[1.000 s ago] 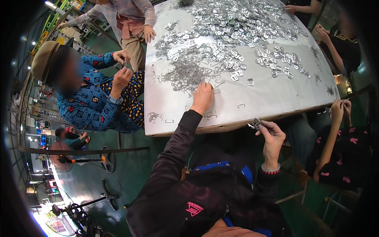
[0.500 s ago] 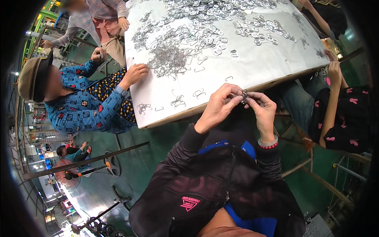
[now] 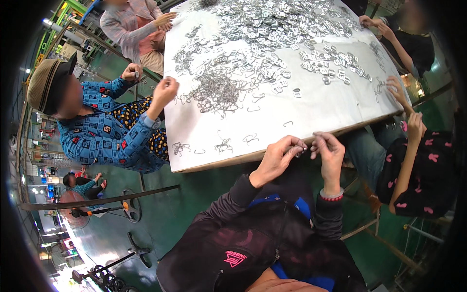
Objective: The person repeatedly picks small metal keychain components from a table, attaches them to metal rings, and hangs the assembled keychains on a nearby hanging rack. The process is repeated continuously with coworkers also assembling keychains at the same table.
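Note:
Just off the near edge of the white-covered table [image 3: 321, 109], my left hand [image 3: 276, 160] pinches a small shiny metal piece [image 3: 304, 146] between thumb and fingertips. The fingers hide most of it, so its exact kind does not show. Beside it, a little to the right, my right hand [image 3: 332, 155] is raised with curved fingers apart and nothing visible in them. One bent wire hook [image 3: 288, 124] lies on the table beyond my hands. Small groups of wire hooks [image 3: 224, 145] lie along the near edge to the left.
A tangled heap of wire hooks [image 3: 216, 92] lies left of centre, and many flat slotted metal buckles [image 3: 272, 29] spread behind it. Co-workers sit at the left, including one in a blue patterned shirt [image 3: 104, 141], and at the right. A fan [image 3: 75, 209] stands on the floor.
My hands, together at the metal piece before, are now apart; the piece stays in my left hand. The blue-shirted co-worker's hand has lifted from the hook heap. The view has shifted slightly.

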A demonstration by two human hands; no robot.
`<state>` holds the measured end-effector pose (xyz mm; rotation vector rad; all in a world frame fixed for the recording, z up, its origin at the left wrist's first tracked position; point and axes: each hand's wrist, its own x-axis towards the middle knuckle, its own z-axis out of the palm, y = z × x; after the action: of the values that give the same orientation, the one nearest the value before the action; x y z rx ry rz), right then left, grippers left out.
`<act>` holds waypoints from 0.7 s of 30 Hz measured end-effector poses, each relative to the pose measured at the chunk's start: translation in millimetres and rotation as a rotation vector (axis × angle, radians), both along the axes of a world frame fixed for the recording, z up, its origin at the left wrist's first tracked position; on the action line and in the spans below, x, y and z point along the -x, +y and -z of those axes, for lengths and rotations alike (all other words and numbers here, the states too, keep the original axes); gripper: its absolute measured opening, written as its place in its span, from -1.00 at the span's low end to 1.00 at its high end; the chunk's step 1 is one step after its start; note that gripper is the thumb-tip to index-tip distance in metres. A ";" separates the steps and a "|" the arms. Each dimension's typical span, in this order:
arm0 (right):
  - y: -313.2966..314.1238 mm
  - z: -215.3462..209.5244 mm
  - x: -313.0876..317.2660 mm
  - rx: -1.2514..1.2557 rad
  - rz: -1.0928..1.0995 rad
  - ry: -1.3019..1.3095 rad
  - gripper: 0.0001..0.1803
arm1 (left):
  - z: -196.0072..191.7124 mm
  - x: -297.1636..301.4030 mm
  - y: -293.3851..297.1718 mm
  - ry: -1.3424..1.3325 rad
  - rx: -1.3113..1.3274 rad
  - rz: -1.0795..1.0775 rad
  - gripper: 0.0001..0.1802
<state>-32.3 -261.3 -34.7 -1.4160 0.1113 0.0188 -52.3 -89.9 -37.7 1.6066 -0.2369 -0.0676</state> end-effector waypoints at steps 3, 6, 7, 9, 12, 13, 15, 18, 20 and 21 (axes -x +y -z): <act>0.0 16.7 -63.4 0.056 -0.046 0.028 -0.71 | -2.2 -1.4 4.0 -0.037 -0.034 -0.003 -0.89; 23.5 49.4 -135.7 0.058 -0.105 0.060 -0.65 | -4.7 0.6 6.9 0.038 -0.032 0.008 -0.90; 32.3 60.6 -154.9 0.269 -0.084 0.047 -0.65 | -5.5 2.3 7.1 0.076 -0.009 0.011 -0.90; 48.3 79.4 -180.7 0.662 -0.054 0.009 -0.64 | -6.9 5.2 7.6 0.049 0.020 0.003 -0.91; 52.0 89.2 -183.7 0.889 0.023 0.001 -0.70 | -7.0 11.3 9.5 0.048 0.020 -0.017 -0.91; 49.7 87.6 -175.9 0.739 0.006 -0.016 -0.75 | -5.9 12.3 9.9 0.038 0.013 -0.015 -0.92; 36.7 76.7 -150.1 0.479 -0.019 0.065 -0.83 | -2.4 11.9 10.2 0.012 0.000 -0.006 -0.92; 25.5 55.1 -97.5 0.101 -0.066 -0.005 -0.90 | 4.5 7.6 7.9 -0.026 0.008 -0.015 -0.91; 16.2 36.9 -64.0 0.071 -0.088 0.019 -0.88 | 8.1 4.9 3.7 0.000 0.027 -0.034 -0.89; 10.5 27.3 -48.2 0.026 -0.123 -0.026 -0.87 | 9.0 3.9 2.3 0.044 0.013 -0.015 -0.89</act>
<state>15.9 -250.8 -62.0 -1.4467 0.0026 0.1010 -56.3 -87.6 -46.7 1.5921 -0.1908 -0.0895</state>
